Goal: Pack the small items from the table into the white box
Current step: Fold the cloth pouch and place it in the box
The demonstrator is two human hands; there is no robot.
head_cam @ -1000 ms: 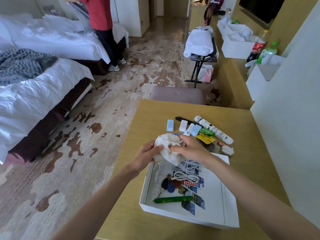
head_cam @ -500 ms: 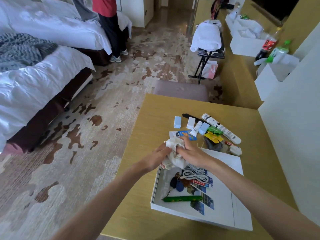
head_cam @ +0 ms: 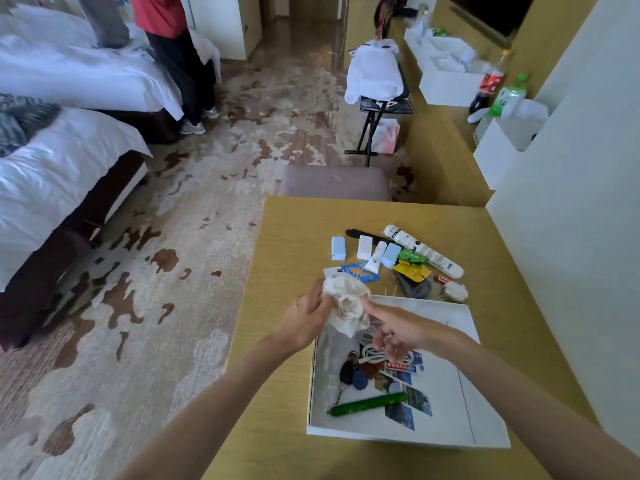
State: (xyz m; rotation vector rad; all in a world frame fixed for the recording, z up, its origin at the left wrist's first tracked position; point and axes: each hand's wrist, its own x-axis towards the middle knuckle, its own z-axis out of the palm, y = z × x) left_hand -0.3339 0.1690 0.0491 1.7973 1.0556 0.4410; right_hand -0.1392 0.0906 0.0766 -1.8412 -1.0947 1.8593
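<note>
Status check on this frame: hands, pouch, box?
Left hand grips cloth pouch. Right hand open, beside it. Pouch above white box corner. Nothing blocking.

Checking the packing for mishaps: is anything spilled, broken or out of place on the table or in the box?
Nothing stands out. The left hand holds a crumpled cloth pouch over the white box; keys, cable and green pen lie inside, intact.
</note>
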